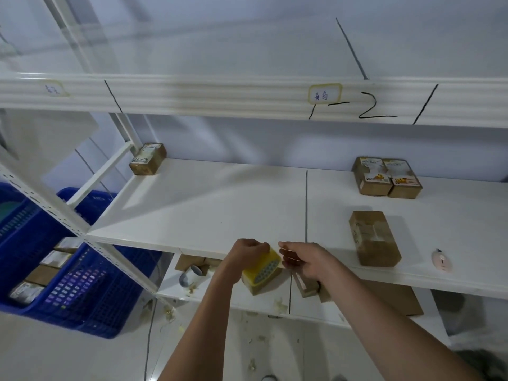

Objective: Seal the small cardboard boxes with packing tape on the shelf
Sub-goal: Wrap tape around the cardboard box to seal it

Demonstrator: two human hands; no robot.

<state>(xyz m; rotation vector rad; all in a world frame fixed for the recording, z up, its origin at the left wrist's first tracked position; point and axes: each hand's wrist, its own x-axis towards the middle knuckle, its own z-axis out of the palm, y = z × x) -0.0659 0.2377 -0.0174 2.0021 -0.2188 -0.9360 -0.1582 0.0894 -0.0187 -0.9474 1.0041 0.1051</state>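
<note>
While my left hand (248, 250) gripped the yellow tape roll (261, 269) just off the shelf's (209, 204) front edge, my right hand (298, 257) pinched what I took for the tape's loose end, too thin to see clearly. One unsealed-looking box (374, 237) lay near the front edge to my right, two more boxes (386, 178) sat by the back edge, and another box (148, 159) sat at the back left corner. My worry was the tape folding onto itself or tearing crooked if I pulled unevenly, since nothing steadied the roll.
</note>
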